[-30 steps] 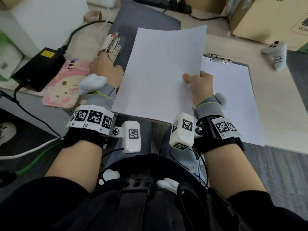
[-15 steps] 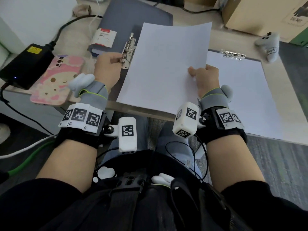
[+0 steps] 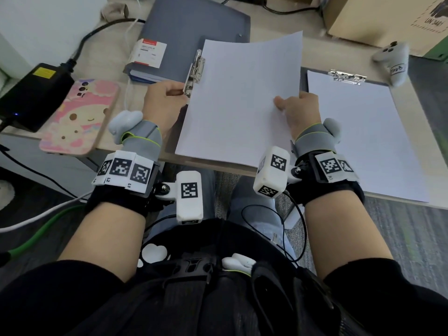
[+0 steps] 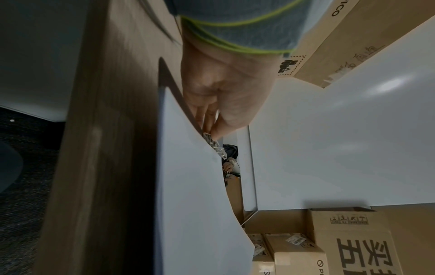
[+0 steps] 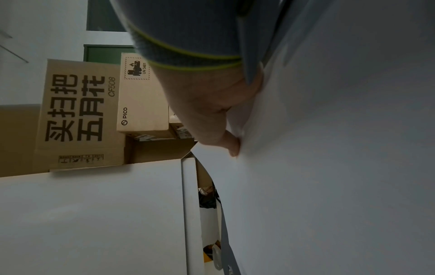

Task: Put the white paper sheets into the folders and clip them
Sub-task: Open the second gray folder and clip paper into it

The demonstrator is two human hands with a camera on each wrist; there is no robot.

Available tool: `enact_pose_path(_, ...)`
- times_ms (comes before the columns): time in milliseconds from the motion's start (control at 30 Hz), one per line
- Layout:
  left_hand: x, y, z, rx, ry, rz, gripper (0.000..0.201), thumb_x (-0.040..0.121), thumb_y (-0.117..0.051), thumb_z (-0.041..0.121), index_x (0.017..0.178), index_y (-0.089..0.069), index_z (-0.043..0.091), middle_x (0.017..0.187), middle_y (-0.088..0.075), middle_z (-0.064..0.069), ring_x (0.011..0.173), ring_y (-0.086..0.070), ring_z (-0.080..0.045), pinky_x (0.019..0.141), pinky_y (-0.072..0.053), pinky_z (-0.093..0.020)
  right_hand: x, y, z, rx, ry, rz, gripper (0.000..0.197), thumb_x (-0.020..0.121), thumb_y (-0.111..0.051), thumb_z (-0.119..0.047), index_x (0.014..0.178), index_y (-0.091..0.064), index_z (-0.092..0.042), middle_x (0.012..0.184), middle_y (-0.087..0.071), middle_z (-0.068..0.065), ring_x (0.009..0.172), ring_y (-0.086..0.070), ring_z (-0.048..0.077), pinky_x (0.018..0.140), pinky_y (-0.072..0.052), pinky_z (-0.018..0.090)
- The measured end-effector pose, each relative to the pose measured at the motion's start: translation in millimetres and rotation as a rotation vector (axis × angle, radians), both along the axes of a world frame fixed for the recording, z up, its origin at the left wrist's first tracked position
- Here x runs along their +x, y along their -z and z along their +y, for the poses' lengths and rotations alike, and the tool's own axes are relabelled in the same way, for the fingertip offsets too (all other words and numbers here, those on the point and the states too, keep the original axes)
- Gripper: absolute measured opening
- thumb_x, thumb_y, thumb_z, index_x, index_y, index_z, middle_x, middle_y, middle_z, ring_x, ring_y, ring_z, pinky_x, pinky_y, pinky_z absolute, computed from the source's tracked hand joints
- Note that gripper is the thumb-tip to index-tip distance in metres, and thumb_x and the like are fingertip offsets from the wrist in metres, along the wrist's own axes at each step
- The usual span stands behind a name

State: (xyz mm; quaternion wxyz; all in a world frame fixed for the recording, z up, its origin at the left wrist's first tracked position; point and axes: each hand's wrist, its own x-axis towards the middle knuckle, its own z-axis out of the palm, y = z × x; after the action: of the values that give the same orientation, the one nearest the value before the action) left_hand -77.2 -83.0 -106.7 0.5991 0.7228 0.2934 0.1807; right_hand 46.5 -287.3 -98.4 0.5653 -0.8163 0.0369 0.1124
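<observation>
Sheet pinched by right fingers, seemingly.

the white paper sheet hides most of the folder beneath it, and the lower end of the metal clip at its left edge. the fingers of the right hand go behind the sheet's right edge; only the thumb shows. the cardboard box beyond the sheet is cut off by the top edge. the game controller right of the sheet is blurred.
</observation>
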Motion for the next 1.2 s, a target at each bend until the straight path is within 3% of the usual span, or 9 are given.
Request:
enact_pose_path(100,-1,2,1,0.029,-0.010,0.010,0.027,0.083,-0.059,0.000,0.109,-0.065,0.007,0.100,-0.065,-0.003,0.086,-0.059,-0.008,0.089,-0.048,-0.021,2,2,1,-0.013,0.006,0.000,0.020,0.085,-0.063,-0.007,0.070,-0.051,-0.014,0.067,-0.051,-0.004,0.057,-0.046,0.012,0.043,-0.039,0.010)
enact_pose_path(200,-3,4,1,0.029,0.000,-0.004,0.025,0.081,-0.063,0.001,0.104,-0.065,0.013,0.100,-0.064,-0.003,0.090,-0.062,-0.011,0.095,-0.049,-0.026,2,1,4,-0.014,0.032,-0.012,0.007,0.082,-0.065,-0.008,0.083,-0.059,-0.012,0.079,-0.060,0.002,0.070,-0.054,0.020,0.064,-0.047,0.021)
enact_pose_path(300,-6,5,1,0.025,0.013,-0.006,0.027,0.077,-0.066,0.003,0.100,-0.065,0.016,0.102,-0.066,-0.004,0.098,-0.063,-0.015,0.099,-0.050,-0.033,0,2,6,-0.023,0.050,-0.028,0.021,0.079,-0.067,-0.009,0.099,-0.065,-0.006,0.089,-0.063,0.006,0.078,-0.058,0.022,0.074,-0.051,0.030)
enact_pose_path(467,-6,6,1,0.011,-0.013,-0.016,0.030,0.077,-0.068,0.004,0.106,-0.066,0.011,0.103,-0.067,-0.005,0.097,-0.064,-0.014,0.099,-0.050,-0.034,1,3,9,-0.070,0.061,-0.050,0.032,0.072,-0.069,-0.014,0.102,-0.067,-0.003,0.096,-0.069,0.010,0.083,-0.063,0.026,0.079,-0.055,0.036)
enact_pose_path(633,-5,6,-2,0.030,-0.023,-0.008,0.031,0.063,-0.069,0.017,0.094,-0.067,0.021,0.101,-0.069,-0.002,0.100,-0.067,-0.017,0.098,-0.051,-0.037,3,2,9,-0.130,0.037,-0.059,0.023,0.072,-0.069,-0.013,0.094,-0.064,-0.007,0.089,-0.064,0.006,0.078,-0.058,0.023,0.070,-0.050,0.030)
enact_pose_path(933,3,2,2,0.200,-0.035,0.173,0.034,0.068,-0.067,0.013,0.102,-0.069,0.020,0.097,-0.070,0.003,0.091,-0.065,-0.011,0.094,-0.052,-0.030,-4,4,11,-0.284,0.016,-0.144,0.067,0.066,-0.080,-0.024,0.122,-0.046,-0.008,0.106,-0.055,-0.003,0.088,-0.051,0.017,0.060,-0.041,0.018)
enact_pose_path(1067,10,-4,10,0.375,-0.014,0.321,0.030,0.071,-0.067,0.017,0.101,-0.068,0.022,0.098,-0.069,0.005,0.093,-0.062,-0.013,0.087,-0.047,-0.022,-5,6,14,-0.442,-0.063,-0.157,0.087,0.067,-0.081,-0.034,0.136,-0.033,-0.009,0.135,-0.049,0.007,0.118,-0.052,0.025,0.091,-0.044,0.031)
enact_pose_path(1133,15,-9,14,0.478,0.063,0.429,0.011,0.073,-0.067,0.016,0.081,-0.065,0.022,0.087,-0.058,0.000,0.083,-0.052,-0.019,0.077,-0.042,-0.022,-5,5,17,-0.569,-0.109,-0.157,0.098,0.068,-0.080,-0.039,0.142,-0.024,-0.006,0.143,-0.038,0.011,0.130,-0.043,0.028,0.102,-0.038,0.035)
enact_pose_path(1200,21,-13,16,0.572,0.131,0.528,0.022,0.072,-0.067,0.014,0.062,-0.049,0.022,0.083,-0.043,-0.003,0.079,-0.037,-0.018,0.066,-0.035,-0.024,-6,3,20,-0.656,-0.141,-0.159,0.106,0.070,-0.078,-0.042,0.146,-0.016,-0.003,0.147,-0.029,0.014,0.136,-0.033,0.031,0.110,-0.030,0.037)
